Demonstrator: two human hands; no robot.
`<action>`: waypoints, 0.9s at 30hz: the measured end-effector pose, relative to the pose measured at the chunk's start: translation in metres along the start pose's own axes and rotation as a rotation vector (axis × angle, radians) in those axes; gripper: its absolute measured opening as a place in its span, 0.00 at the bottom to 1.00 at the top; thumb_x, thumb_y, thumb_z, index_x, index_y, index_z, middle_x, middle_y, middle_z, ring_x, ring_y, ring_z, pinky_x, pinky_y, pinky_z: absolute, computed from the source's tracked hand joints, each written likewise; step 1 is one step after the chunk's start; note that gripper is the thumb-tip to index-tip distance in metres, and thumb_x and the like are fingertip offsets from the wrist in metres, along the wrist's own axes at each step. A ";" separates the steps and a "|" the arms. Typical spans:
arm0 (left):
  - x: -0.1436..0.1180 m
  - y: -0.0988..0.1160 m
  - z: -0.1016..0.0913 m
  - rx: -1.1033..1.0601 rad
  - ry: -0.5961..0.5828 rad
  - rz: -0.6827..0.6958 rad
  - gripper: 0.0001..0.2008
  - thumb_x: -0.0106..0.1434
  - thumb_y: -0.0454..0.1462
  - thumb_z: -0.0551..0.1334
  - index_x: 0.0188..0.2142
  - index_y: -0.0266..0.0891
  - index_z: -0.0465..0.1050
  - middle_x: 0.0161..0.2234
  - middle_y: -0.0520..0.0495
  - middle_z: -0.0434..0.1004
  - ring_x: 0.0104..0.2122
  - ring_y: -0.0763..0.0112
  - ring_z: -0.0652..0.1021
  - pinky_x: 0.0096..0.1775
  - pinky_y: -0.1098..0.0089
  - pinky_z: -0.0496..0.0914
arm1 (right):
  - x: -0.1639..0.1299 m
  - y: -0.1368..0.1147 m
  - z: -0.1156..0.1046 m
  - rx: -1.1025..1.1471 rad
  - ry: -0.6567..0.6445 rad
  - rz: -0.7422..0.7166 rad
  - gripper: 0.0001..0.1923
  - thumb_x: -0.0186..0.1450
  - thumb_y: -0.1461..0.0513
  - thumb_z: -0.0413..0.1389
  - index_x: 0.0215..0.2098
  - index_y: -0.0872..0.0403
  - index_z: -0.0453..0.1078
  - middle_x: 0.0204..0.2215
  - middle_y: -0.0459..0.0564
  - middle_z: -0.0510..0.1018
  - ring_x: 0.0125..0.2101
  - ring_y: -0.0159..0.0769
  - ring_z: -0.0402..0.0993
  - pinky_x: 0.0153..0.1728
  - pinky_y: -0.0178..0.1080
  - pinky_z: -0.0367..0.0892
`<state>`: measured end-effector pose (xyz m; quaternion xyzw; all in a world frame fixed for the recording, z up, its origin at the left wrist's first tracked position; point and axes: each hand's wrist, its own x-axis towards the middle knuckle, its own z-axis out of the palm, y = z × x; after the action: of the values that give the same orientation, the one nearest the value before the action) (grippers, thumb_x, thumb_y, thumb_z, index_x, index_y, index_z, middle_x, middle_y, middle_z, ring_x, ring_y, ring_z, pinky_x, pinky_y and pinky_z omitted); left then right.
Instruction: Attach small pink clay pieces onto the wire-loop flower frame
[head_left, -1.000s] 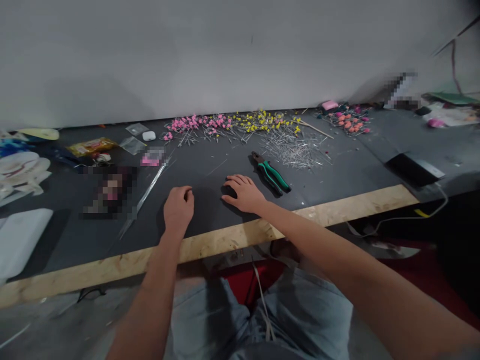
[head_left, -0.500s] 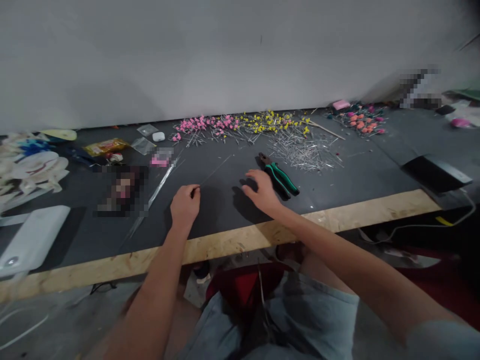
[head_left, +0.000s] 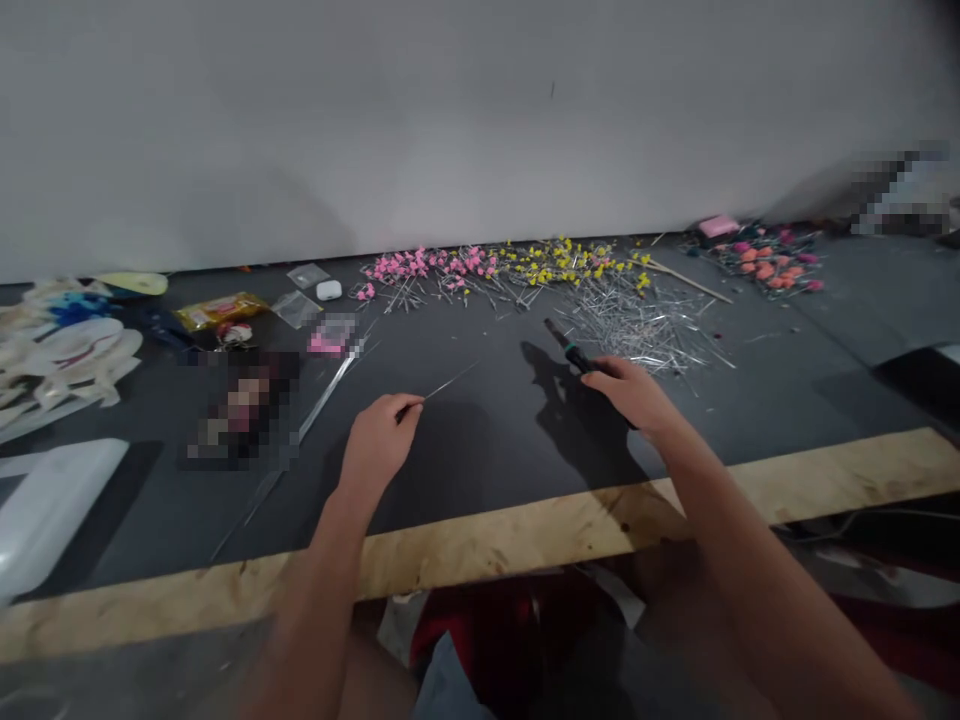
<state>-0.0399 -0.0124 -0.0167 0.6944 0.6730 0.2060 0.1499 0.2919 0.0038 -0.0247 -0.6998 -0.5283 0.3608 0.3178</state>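
Note:
Between the closed thumb and fingers of my left hand [head_left: 379, 440] is a thin wire [head_left: 451, 380], its free end pointing up and to the right. My right hand [head_left: 634, 395] is wrapped around the dark, green-trimmed handles of a pair of pliers [head_left: 568, 348], raised above the table with the jaws pointing up-left. The pliers and the wire are apart. Behind the pliers lies a loose heap of silvery wire pieces [head_left: 637, 335]. A bundle of long straight wires [head_left: 328, 392] lies left of my left hand.
Along the wall lie wire stems with pink tips [head_left: 405, 265] and yellow tips [head_left: 562, 262]. Orange and magenta ones [head_left: 772, 268] are at the right. A white case [head_left: 328, 290], a yellow packet [head_left: 221, 310] and a white device [head_left: 64, 510] are leftward. The table has a wooden front edge [head_left: 480, 540].
My right hand has taken hold of the pliers and lifted them off the table, drawing them toward me. My left hand keeps its pinch on the wire. The view has shifted slightly.

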 end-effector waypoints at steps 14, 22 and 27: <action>-0.011 0.032 -0.028 -0.060 0.070 0.096 0.11 0.61 0.42 0.55 0.36 0.52 0.76 0.37 0.53 0.79 0.38 0.63 0.77 0.40 0.64 0.70 | -0.054 -0.018 -0.021 0.618 -0.341 0.127 0.13 0.51 0.61 0.58 0.36 0.49 0.75 0.35 0.49 0.79 0.40 0.44 0.76 0.39 0.43 0.73; -0.013 0.018 -0.025 -0.011 0.080 0.026 0.11 0.61 0.41 0.54 0.37 0.49 0.76 0.39 0.51 0.78 0.40 0.62 0.76 0.42 0.63 0.69 | -0.058 -0.023 -0.021 0.472 -0.280 0.139 0.13 0.50 0.59 0.59 0.35 0.49 0.75 0.29 0.48 0.77 0.31 0.39 0.74 0.31 0.38 0.69; -0.007 0.012 -0.021 0.096 -0.051 -0.032 0.14 0.62 0.39 0.52 0.42 0.43 0.75 0.43 0.46 0.78 0.43 0.59 0.76 0.44 0.60 0.68 | -0.048 -0.028 -0.014 0.139 -0.267 0.078 0.14 0.53 0.57 0.57 0.37 0.51 0.74 0.26 0.43 0.74 0.26 0.32 0.69 0.26 0.33 0.61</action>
<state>-0.0396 -0.0218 0.0072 0.6950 0.6890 0.1534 0.1368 0.2808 -0.0372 0.0146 -0.6420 -0.5119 0.4984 0.2782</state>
